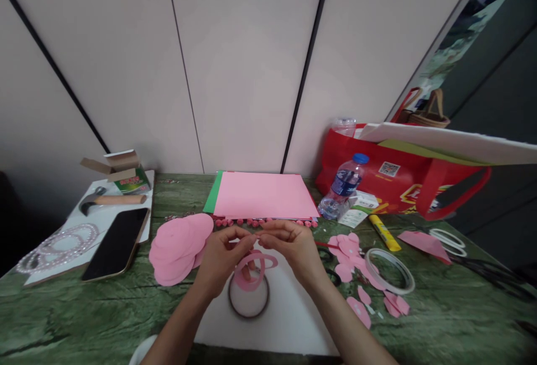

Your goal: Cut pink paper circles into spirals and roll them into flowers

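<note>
A curled pink paper strip (268,259) hangs in loose loops below my fingertips. My left hand (229,250) pinches it, thumb against fingers. Close beside, my right hand (289,245) is also closed in a pinch at the same spot, and the fingertips of both hands nearly meet. The exact end of the strip between them is too small to make out. Under the loops, a roll of tape (248,316) lies on a white board (289,320). Behind my hands runs a row of small rolled pink paper pieces (224,223).
Left are pink paper discs (178,247), a phone (117,245), a hammer (113,200) and bead strings (62,245). Pink sheets (266,194) lie behind. Right are petal cutouts (348,247), white tape (409,284), a glue stick (385,232), a bottle (344,186) and a red bag (377,169).
</note>
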Demonstrator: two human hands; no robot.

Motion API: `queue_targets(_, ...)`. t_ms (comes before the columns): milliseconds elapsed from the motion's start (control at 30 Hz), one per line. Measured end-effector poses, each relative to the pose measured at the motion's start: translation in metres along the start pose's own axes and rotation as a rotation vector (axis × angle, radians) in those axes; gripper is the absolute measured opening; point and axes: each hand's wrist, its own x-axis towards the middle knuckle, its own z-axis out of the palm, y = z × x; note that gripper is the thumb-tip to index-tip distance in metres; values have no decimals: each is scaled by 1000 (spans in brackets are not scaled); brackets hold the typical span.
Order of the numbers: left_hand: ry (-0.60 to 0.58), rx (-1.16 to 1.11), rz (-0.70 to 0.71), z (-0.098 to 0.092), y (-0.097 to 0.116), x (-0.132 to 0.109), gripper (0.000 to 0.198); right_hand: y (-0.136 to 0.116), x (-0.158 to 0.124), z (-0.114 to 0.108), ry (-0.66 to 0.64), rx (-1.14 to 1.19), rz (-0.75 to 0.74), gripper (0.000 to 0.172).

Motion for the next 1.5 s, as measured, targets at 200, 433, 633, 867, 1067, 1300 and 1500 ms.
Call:
queue_targets(200, 5, -9, 2, 1, 1, 1, 22, -1, 1, 0, 21, 11, -1, 27)
queue_targets(433, 18, -14, 2, 1, 1, 0, 21, 1, 1, -1, 9, 19, -22, 25)
queue_targets(633, 18, 3, 12, 1, 3, 0, 21, 1, 1, -1, 2, 11, -21, 27)
queue_targets(867, 19, -1, 14, 1, 2, 0, 21, 1, 0, -1, -2, -13, -27, 30)
queue_targets(1067, 27, 28, 19, 1, 4, 0, 21, 2, 1, -2, -12, -25, -34, 31)
queue_targets(1300, 37, 17, 20, 1, 2, 0, 21, 2, 0, -1, 0, -21, -31, 30)
queue_targets(1500, 29, 24, 26, 2, 2, 0, 20, 1, 0, -1, 1, -17, -36, 29)
